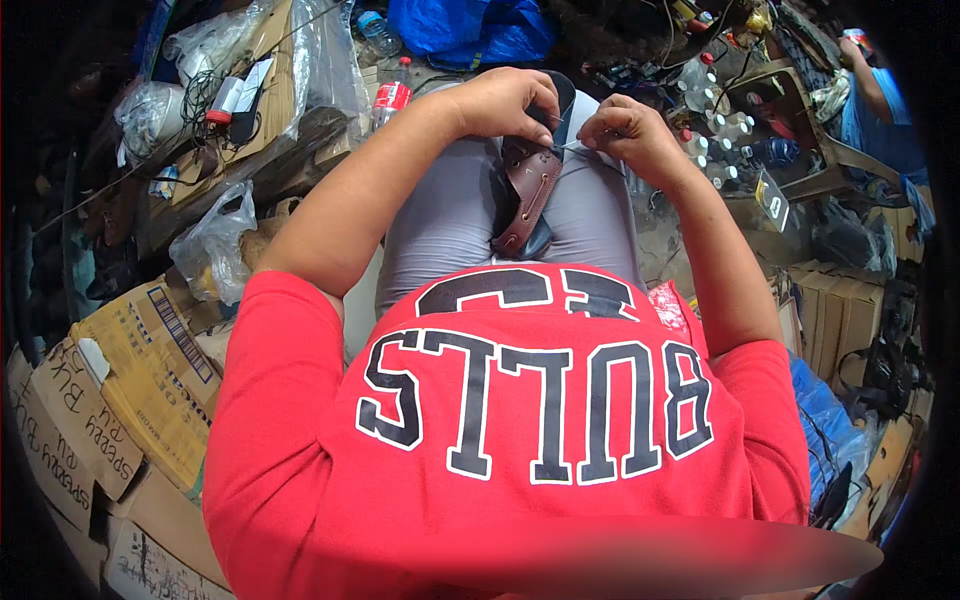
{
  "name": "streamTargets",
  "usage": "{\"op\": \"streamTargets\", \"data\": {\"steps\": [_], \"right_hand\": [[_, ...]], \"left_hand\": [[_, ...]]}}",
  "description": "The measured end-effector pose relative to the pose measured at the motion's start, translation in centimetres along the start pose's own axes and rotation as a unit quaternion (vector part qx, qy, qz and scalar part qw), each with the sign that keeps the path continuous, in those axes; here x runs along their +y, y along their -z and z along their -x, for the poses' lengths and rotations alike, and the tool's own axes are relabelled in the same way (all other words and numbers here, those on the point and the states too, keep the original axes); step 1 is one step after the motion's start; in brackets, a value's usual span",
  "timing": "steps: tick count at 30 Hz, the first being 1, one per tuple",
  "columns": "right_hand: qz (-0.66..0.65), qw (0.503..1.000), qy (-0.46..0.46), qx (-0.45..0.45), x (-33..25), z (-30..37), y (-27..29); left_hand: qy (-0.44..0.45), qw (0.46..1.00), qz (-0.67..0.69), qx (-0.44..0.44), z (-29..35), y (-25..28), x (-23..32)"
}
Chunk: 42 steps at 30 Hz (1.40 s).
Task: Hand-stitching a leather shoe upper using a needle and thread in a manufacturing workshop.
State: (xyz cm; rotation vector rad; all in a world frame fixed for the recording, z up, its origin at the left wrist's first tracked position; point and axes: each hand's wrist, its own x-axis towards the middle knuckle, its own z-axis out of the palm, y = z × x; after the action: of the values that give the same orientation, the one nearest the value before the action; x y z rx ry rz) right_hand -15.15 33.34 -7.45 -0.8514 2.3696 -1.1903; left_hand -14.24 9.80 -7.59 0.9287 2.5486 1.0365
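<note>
A brown leather shoe (530, 195) with a lighter lace along its side lies on my lap between my thighs, toe and heel partly hidden. Its dark far end (564, 95) rises beside my fingers. My left hand (510, 105) curls at that end, thumb and fingers closed about the shoe's edge. Just to the right, my right hand (630, 135) is raised with its fingertips pinched together. A thin pale thread (572, 146) runs from those fingertips toward the shoe. Whether a needle is there is too small to tell.
A red-labelled bottle (393, 95) stands by my left knee. Several capped bottles (715, 130) sit in a box at right. Cardboard cartons (150, 380) and plastic bags (215, 240) crowd the left. Beyond my knees is a blue bag (470, 30). Another person's arm (868, 80) shows far right.
</note>
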Motion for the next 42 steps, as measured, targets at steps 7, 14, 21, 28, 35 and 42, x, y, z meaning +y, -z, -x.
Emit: {"op": "streamTargets", "data": {"steps": [7,14,21,28,35,42], "right_hand": [[-0.031,0.999,0.015,-0.010,0.9,0.2,-1.2],[-0.021,0.994,0.045,0.099,0.7,2.8,-3.6],[0.220,0.964,0.093,0.113,-2.8,3.9,-3.7],[0.492,0.863,0.103,-0.053,-6.8,1.4,-3.0],[0.204,0.979,0.003,-0.003,-3.9,0.0,-3.6],[-0.143,0.974,-0.178,0.002,-0.9,1.1,-1.4]], "left_hand": [[0.012,0.993,0.111,-0.047,-0.5,-0.4,-0.7],[0.014,0.987,0.135,-0.084,-0.2,-0.2,-0.7],[0.024,0.990,0.060,-0.127,-0.4,0.1,-0.1],[-0.056,0.994,-0.001,-0.092,-1.3,-0.3,-0.6],[0.056,0.992,0.108,-0.017,-1.1,-1.2,-1.3],[0.047,0.974,-0.024,0.219,4.1,-2.5,0.5]]}}
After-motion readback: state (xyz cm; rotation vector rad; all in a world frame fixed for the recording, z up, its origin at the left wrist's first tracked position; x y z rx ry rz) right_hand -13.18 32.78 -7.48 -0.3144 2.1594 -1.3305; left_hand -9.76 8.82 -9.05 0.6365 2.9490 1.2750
